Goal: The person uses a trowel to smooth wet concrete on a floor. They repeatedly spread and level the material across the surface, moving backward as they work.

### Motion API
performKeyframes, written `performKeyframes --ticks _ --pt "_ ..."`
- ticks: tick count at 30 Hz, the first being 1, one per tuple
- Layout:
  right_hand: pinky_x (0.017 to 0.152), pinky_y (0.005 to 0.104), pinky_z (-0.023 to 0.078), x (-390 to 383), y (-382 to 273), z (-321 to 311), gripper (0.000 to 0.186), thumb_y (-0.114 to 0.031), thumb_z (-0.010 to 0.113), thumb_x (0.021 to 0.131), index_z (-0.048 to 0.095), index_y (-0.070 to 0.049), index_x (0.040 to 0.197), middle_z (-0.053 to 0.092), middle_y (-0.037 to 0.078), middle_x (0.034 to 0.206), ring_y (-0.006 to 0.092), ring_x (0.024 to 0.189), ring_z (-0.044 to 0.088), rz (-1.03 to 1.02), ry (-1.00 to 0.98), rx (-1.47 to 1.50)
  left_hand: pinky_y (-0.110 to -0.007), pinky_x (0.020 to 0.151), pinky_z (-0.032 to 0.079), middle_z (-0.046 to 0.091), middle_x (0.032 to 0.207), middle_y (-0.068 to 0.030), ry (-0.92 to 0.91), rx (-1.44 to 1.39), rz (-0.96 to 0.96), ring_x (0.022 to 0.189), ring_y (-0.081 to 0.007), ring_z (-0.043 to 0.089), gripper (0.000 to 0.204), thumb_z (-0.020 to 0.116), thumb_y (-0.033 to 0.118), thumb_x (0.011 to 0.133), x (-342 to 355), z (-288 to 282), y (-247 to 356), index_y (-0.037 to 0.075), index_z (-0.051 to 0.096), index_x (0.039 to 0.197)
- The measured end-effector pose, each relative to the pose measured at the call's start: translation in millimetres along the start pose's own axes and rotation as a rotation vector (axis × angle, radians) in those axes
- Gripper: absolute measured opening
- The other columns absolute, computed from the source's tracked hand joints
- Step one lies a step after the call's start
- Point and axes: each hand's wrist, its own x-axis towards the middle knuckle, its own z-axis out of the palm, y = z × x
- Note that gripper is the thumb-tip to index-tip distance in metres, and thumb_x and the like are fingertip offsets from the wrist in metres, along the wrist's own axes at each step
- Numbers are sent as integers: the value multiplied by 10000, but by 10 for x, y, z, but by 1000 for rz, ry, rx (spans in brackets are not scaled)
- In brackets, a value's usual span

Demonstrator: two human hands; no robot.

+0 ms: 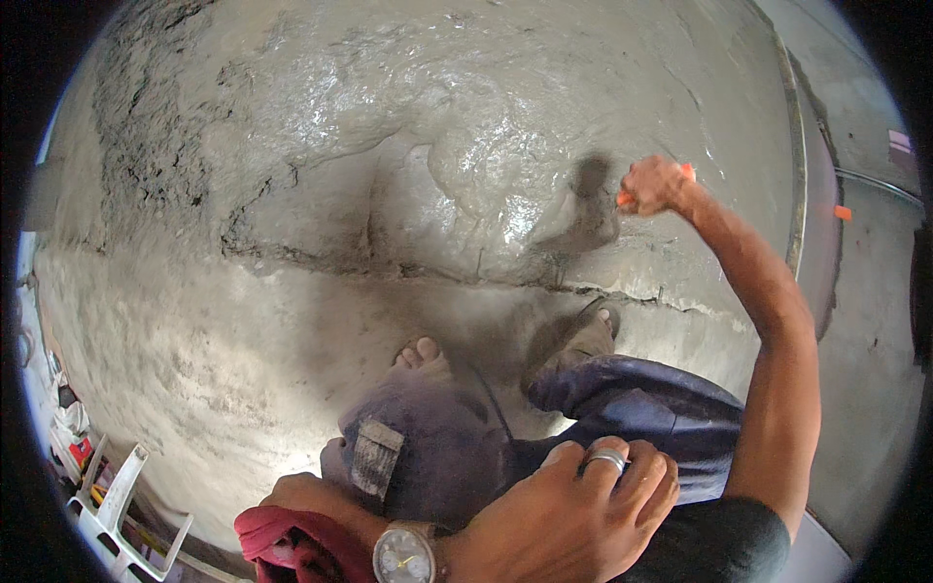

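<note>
My right hand is closed in a fist around an orange-handled tool; bits of orange stick out on both sides of the fist. The rest of that tool cannot be made out. It is over wet grey cement, with the arm stretched out to the right and a dark shadow beside the fist. My left hand, with a ring and a wristwatch, lies across my right thigh, holding nothing, its fingers loosely bent and a little apart.
A ragged edge separates the wet cement from the drier floor under my bare feet. Rough, lumpy cement lies at the far left. A raised border runs down the right. A white plastic chair is at lower left.
</note>
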Motion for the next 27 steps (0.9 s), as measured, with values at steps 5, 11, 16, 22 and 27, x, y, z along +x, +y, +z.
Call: performKeyframes --ticks 5,11,16,22,27 --pt "781 449 519 -216 160 -440 515 -540 574 813 699 -42 858 679 167 827 344 834 662 130 -65 155 -289 664 487 540 868 -22 348 36 -55 800 -184 530 202 592 215 781 -118 343 33 79 622 927" --pt "775 442 519 -207 -213 -12 535 -556 559 830 689 -43 910 680 156 800 334 822 660 69 -162 26 -287 671 490 535 894 -18 421 0 31 855 -198 525 212 594 214 780 -97 340 -10 81 612 944" --pt "752 427 521 -697 120 191 546 -527 565 853 637 -28 1061 676 151 930 332 837 656 477 -18 440 -301 668 500 529 885 -29 217 -3 38 852 -214 549 257 621 220 773 -127 153 -55 85 601 991" --pt "659 373 508 -979 -367 -55 413 -349 648 850 579 -37 1112 660 85 912 208 710 604 524 122 1261 -290 699 504 543 923 -35 -167 95 -1 849 -203 559 452 665 326 733 170 84 -162 90 591 1113" --pt "438 257 416 -52 -1356 200 462 -253 710 833 500 -119 1222 551 9 699 81 509 480 88 162 1770 -333 658 505 540 880 -34 -203 132 2 817 -223 582 507 681 371 722 377 117 -153 98 566 1134"
